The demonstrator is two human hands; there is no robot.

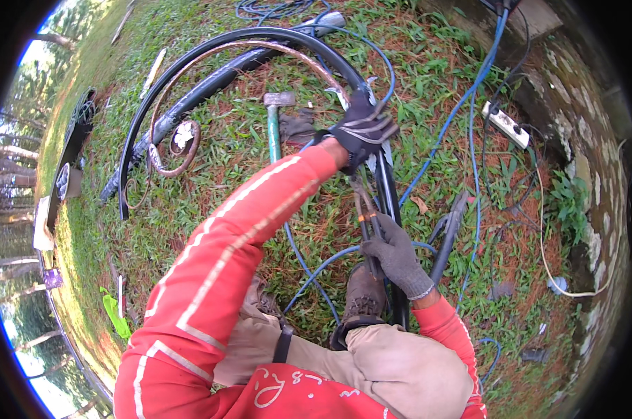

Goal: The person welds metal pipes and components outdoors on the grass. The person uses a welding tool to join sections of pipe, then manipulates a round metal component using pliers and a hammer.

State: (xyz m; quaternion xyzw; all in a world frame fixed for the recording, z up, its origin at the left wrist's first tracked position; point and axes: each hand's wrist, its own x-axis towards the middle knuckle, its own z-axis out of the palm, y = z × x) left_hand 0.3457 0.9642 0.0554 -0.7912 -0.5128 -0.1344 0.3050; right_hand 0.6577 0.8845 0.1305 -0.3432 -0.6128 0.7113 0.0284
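A thick black cable (225, 38) bends in a wide arc over the grass and runs down toward my boots. My left hand (361, 129), in a black glove, is closed round its right side, where pale torn material shows beside the fingers. My right hand (397, 258), in a grey knitted glove, grips a pair of pliers (366, 215) with dark handles and orange bands. Their jaws are just below my left hand, close to the cable; whether they bite on anything I cannot tell. From near my left hand a copper-brown strip (260, 45) curves away and ends in a coil.
A green-handled hammer (274, 129) lies left of my left hand. Beyond it rests a thick dark pipe (211, 94). Blue hoses (445, 143) cross the grass. On the right are a black long-handled tool (450, 234), a white power strip (504, 126) and a stone wall (574, 91).
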